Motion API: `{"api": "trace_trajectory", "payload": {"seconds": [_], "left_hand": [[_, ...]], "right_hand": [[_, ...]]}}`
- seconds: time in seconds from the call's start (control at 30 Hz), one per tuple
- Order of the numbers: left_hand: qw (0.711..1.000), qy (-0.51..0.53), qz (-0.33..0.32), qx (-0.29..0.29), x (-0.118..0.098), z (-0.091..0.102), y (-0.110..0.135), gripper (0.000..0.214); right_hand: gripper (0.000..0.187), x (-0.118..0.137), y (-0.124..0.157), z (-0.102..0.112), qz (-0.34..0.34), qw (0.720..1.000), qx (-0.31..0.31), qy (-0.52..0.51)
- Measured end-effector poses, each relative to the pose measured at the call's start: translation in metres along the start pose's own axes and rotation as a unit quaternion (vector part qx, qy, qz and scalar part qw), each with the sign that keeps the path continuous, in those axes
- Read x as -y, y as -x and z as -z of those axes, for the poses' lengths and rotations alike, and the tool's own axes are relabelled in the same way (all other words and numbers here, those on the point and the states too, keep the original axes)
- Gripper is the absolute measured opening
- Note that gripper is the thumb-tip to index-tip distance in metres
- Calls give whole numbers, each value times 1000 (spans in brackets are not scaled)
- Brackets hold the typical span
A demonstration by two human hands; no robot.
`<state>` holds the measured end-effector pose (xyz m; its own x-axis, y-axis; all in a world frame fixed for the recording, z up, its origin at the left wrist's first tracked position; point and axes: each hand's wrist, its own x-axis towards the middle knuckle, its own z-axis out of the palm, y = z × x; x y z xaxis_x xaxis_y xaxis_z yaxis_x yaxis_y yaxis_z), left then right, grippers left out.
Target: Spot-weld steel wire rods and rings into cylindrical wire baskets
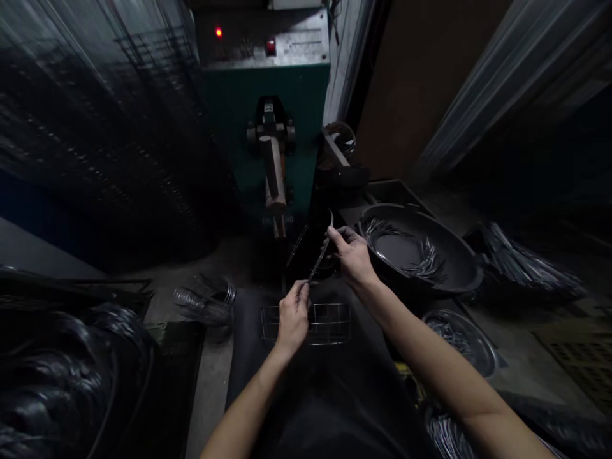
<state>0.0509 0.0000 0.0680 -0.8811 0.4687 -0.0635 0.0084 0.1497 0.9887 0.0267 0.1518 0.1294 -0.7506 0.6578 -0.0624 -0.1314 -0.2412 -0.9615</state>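
Between my two hands runs a thin curved metal wire (pixel 316 262), slanting up to the right. My left hand (pixel 294 315) is closed on its lower end. Higher up, my right hand (pixel 352 252) pinches the same wire near its top, and a curved tip sticks out above the fingers. A rectangular wire rack (pixel 329 324) lies on the dark apron (pixel 325 395) over my lap, partly covered by my left hand. Straight ahead stands a green machine (pixel 220 108) with a metal arm and electrode (pixel 273 169) pointing down toward me.
On the machine's top panel a red light (pixel 218 32) glows. To the right, a wide black pan (pixel 459 268) holds curved wires, beside a bundle of metal strips (pixel 526 261) and a metal bowl (pixel 488 357). Wire coils (pixel 205 299) and piled wire rings (pixel 62 376) lie at left.
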Motion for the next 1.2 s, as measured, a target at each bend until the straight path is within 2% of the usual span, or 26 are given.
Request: {"api": "trace_trajectory", "payload": {"seconds": [0.1, 0.2, 0.37, 0.43, 0.5, 0.53, 0.6, 0.67, 0.73, 0.8, 0.87, 0.97, 1.03, 1.1, 1.2], "left_hand": [[998, -27, 6, -50, 8, -6, 2, 39], [997, 0, 27, -75, 12, -14, 1, 38], [991, 75, 37, -103, 9, -24, -1, 35], [992, 88, 35, -83, 7, -29, -2, 32], [993, 95, 46, -52, 4, -31, -2, 29], [994, 92, 55, -31, 2, -29, -2, 28], [996, 63, 62, 17, -1, -14, 0, 29], [999, 7, 26, 44, 1, 13, 5, 32], [994, -73, -55, 53, 10, 45, 14, 51], [972, -177, -136, 76, 30, 72, 24, 84], [936, -283, -182, 106, 61, 87, 30, 101], [907, -345, -227, 77, 103, 88, 25, 100], [907, -324, -266, 40, 112, 82, 12, 104], [907, -305, -288, 33, 103, 77, -3, 108], [892, -339, -290, 72, 74, 71, -19, 105]], "right_hand": [[48, -15, -2, 6, 14, 999, -21, 41], [48, -25, -5, 10, 3, 998, -30, 49], [46, -31, 7, 17, -15, 999, -30, -35], [43, -34, 19, 20, -63, 997, 27, -38], [41, -40, 29, 25, -117, 986, 120, 18], [41, -42, 32, 27, -130, 978, 157, 52], [42, -47, 34, 31, -129, 970, 185, 94], [44, -52, 29, 31, -125, 972, 176, 97], [46, -57, 23, 28, -143, 969, 180, 89], [43, -63, 19, 23, -169, 961, 199, 91], [38, -69, 18, 15, -191, 953, 212, 100], [31, -76, 16, 4, -206, 949, 207, 115], [31, -76, 10, -1, -207, 948, 210, 118], [33, -71, 0, -5, -203, 949, 218, 105], [34, -64, -12, -7, -205, 952, 214, 79]]}}
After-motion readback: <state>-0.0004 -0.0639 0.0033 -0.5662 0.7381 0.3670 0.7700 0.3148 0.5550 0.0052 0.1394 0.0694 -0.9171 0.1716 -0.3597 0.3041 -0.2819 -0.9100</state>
